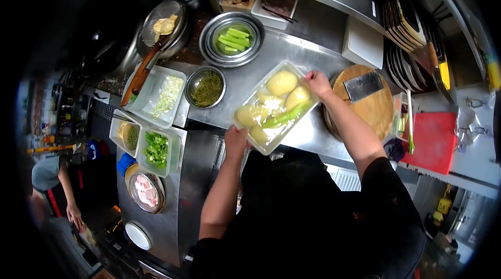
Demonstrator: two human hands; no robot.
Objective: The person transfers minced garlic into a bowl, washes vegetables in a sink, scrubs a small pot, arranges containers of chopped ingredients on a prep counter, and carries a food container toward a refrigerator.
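Note:
A clear plastic container (305, 114) of several peeled potatoes (282, 83) and a long green pepper (286, 116) is in front of me, tilted in view. Shiny glare on top looks like plastic wrap. My left hand (237, 139) grips its near left edge, while my right hand (319, 84) pinches the far right rim. Just right of it lies a round wooden chopping block (383, 109) with a cleaver (364, 87) flat on it. Whether the container touches the steel counter (219, 114) I cannot tell.
Bowls of celery pieces (234, 40) and dark green strands (207, 90) stand left. Tubs of chopped scallion (168, 96) and greens (156, 149), and a plate of meat (144, 190), sit nearby. A red board (430, 143) lies right. Another person's hand (76, 216) shows lower left.

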